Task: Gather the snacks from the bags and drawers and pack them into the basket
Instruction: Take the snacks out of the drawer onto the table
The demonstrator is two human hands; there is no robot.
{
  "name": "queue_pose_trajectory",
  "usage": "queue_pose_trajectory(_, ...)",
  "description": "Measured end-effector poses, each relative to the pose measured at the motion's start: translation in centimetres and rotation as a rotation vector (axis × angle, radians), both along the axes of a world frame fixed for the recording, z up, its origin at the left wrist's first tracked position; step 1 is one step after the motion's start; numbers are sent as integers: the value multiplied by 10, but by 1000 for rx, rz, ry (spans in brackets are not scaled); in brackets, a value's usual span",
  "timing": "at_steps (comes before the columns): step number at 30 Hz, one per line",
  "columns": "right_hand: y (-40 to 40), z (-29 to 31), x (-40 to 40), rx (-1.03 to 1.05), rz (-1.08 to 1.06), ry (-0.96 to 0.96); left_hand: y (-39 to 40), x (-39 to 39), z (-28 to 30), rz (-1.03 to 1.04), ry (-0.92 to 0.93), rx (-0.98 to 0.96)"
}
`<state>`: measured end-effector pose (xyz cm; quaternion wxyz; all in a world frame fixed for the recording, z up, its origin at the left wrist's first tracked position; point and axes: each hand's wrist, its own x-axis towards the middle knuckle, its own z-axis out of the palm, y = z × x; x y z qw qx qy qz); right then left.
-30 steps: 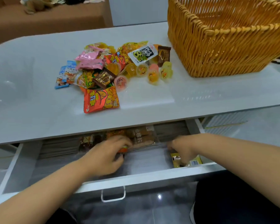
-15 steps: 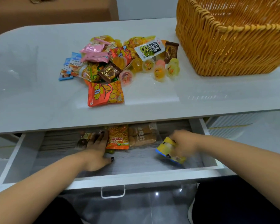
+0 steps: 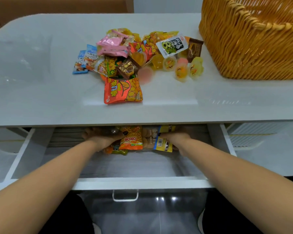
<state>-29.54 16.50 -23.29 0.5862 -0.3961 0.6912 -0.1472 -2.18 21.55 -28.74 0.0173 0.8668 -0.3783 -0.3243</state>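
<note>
A pale grey, glossy table point(image 3: 41, 92) fills the upper view, with a brown sofa edge and a light wall behind it and a shiny grey floor below; the open drawer point(image 3: 142, 182) under its front edge is my landmark. Above the drawer, in the middle of the tabletop, lies a heap of snacks point(image 3: 134, 61): a red-orange chip bag point(image 3: 123, 90) nearest the drawer, a pink packet point(image 3: 111, 44), blue-and-white sachets point(image 3: 85, 60), a brown wrapper point(image 3: 128, 67) whose script is too small to read, a white lidded cup point(image 3: 172, 45) with dark Chinese characters, and clear jelly cups point(image 3: 181, 71). Up and to the right of the drawer stands the woven orange basket point(image 3: 250, 41), apart from the heap. Inside the drawer, at its back, my left hand point(image 3: 101, 137) reaches with fingers curled among small packets, but I cannot tell what they grasp in the shadow. Just right of it lies an orange packet point(image 3: 131, 138) whose lettering looks like "ORION" seen upside down, then a clear pack of pale biscuits point(image 3: 148, 137) bearing Chinese characters. My right hand point(image 3: 178, 139) pinches a yellow packet point(image 3: 164, 140) showing a barcode.
</note>
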Motion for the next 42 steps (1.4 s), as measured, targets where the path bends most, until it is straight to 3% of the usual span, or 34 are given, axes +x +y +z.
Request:
queue_pose_trajectory(2,-1,-1,-3,13,-20,-11,-9,13,-29,-33,40,-44)
queue_pose_trajectory(9,0,-1,-1,95,6,-211,10,-42,36,41,335,-89)
queue_pose_trajectory(16,-1,-1,11,15,38,-198,12,-48,42,-100,257,-109)
queue_pose_trajectory(21,3,1,15,22,259,-57,14,-52,49,-283,111,-71)
queue_pose_trajectory(27,8,4,-7,89,297,-5,27,-53,57,-374,210,64)
queue_pose_trajectory(32,13,17,-30,52,287,11,38,-56,76,-346,261,-92)
queue_pose_trajectory(34,15,30,-42,-28,333,26,45,-60,90,-396,157,-149)
queue_pose_trajectory(38,20,64,-63,-374,655,266,69,-84,132,-714,-363,-286)
queue_pose_trajectory(40,25,80,-71,-526,856,461,79,-94,150,-778,-428,-393)
queue_pose_trajectory(42,32,98,-78,-611,1011,589,83,-97,162,-748,-378,-494)
